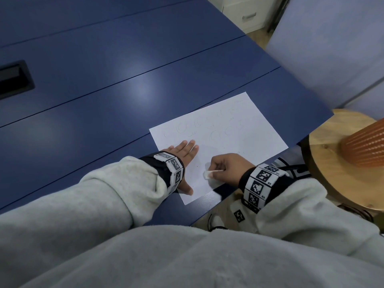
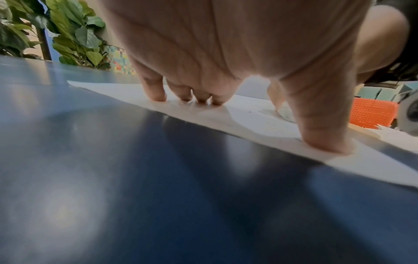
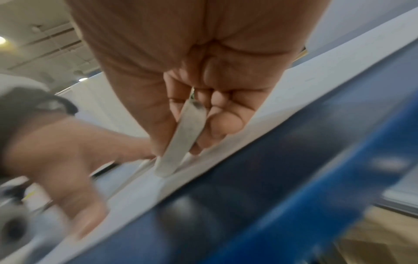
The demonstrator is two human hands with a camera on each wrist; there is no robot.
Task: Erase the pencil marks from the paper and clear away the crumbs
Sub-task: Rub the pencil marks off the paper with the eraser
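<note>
A white sheet of paper [image 1: 224,140] with faint pencil scribbles lies near the front right corner of the blue table [image 1: 104,80]. My left hand [image 1: 185,156] lies flat on the sheet's left edge, fingers straight and thumb spread, pressing it down; in the left wrist view the left hand [image 2: 226,71] has its fingertips [image 2: 158,96] planted on the paper [image 2: 248,121]. My right hand [image 1: 224,167] pinches a white eraser [image 1: 207,174] whose end touches the paper's near part. The right wrist view shows the eraser [image 3: 181,142], smudged grey, held between thumb and fingers against the paper [image 3: 282,110]. Small dark crumbs dot the sheet.
A round wooden stool [image 1: 342,163] with an orange ribbed object [image 1: 365,146] stands right of the table. A black recessed slot [image 1: 14,77] sits at the table's far left. White drawers [image 1: 247,13] stand behind. The table edge runs just under my right wrist.
</note>
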